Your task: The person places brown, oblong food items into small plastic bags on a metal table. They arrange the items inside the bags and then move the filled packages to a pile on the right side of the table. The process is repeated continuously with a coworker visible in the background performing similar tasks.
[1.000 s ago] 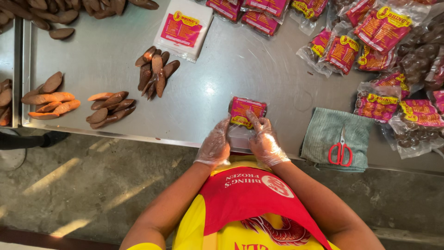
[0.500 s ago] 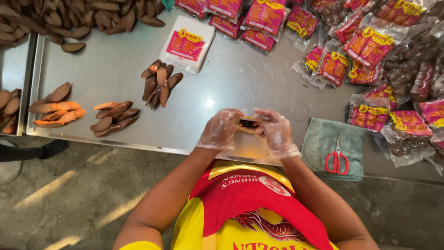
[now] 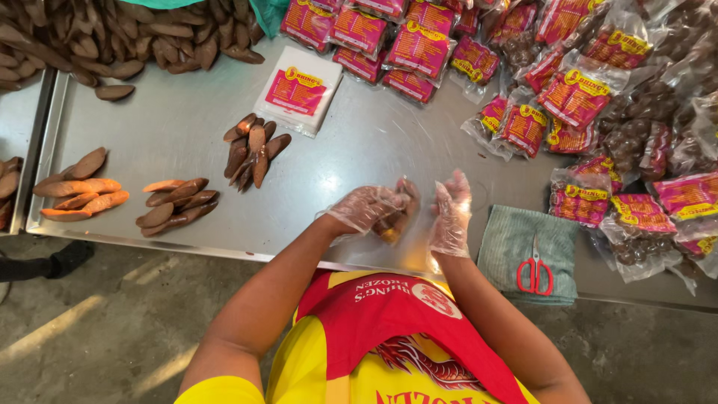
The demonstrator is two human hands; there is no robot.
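Observation:
Both my hands wear thin clear plastic gloves and hover over the steel table [image 3: 179, 127] near its front edge. My left hand [image 3: 366, 208] is closed around a small bunch of brown elongated food pieces [image 3: 398, 217], tilted with one end toward the table. My right hand [image 3: 451, 213] is just right of them, fingers spread and pointing up, holding nothing. A clear bag lies flat on the table under the hands, hard to make out.
A green cloth [image 3: 516, 247] with red scissors [image 3: 534, 274] lies to the right. Filled pink-labelled bags [image 3: 576, 97] crowd the back right. A stack of empty labelled bags [image 3: 298, 90], small piles of brown pieces [image 3: 250, 150] and orange-brown pieces [image 3: 82, 194] sit left.
A second ago both hands held a pink-labelled bag at the table edge. Now the left hand grips loose brown pieces and the right hand has come off them, fingers spread.

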